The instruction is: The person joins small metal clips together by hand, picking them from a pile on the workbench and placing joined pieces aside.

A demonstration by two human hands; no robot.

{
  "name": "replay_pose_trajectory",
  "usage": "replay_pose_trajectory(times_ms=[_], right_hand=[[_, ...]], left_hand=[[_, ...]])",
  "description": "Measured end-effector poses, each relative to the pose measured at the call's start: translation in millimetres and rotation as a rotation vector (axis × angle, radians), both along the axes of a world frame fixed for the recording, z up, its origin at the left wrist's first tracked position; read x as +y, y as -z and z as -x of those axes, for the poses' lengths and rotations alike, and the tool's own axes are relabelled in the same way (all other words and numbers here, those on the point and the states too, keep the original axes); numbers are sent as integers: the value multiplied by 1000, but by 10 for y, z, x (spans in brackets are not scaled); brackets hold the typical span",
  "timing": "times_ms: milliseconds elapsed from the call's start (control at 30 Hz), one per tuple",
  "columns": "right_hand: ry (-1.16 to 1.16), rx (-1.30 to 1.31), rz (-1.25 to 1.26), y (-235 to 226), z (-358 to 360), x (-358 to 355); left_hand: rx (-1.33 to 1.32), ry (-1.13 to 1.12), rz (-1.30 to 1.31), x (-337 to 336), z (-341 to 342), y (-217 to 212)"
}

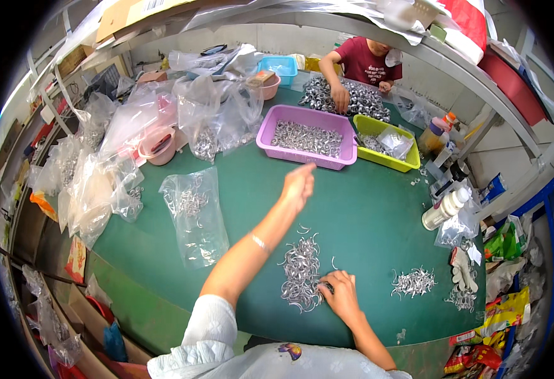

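My left hand (298, 187) reaches out over the green table just short of the purple basket (270, 149). Its fingers are curled closed, and whatever they may hold is hidden. The basket holds many small silvery metal parts (306, 139). My right hand (341, 295) rests at the right edge of a pile of thin curved metal pieces (301, 271), fingers bent and drawn together there. What lies between those fingers is too small to make out. One loose curved piece (334, 263) lies just above that hand. Farther right is a smaller pile of similar pieces (414, 282).
A clear plastic bag (196, 218) with metal pieces lies left of my left arm. A yellow-green basket (385, 162) stands beside the purple one. Across the table, a person (360, 68) reaches into a heap of metal rings (368, 98). A white bottle (446, 208) stands at right.
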State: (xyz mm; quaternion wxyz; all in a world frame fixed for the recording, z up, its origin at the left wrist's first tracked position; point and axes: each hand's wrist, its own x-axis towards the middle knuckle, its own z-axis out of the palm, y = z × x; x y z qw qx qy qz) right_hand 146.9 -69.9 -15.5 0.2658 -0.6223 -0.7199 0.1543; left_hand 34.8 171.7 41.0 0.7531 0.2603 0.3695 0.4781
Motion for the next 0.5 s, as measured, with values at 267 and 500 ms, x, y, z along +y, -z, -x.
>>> replay_pose_trajectory(times_ms=[267, 500], right_hand=[[87, 231, 48, 49, -81, -110], [333, 879, 135, -281, 29, -251]], left_hand=[[-38, 259, 27, -1424, 490, 215], [280, 304, -223, -2279, 526, 253]])
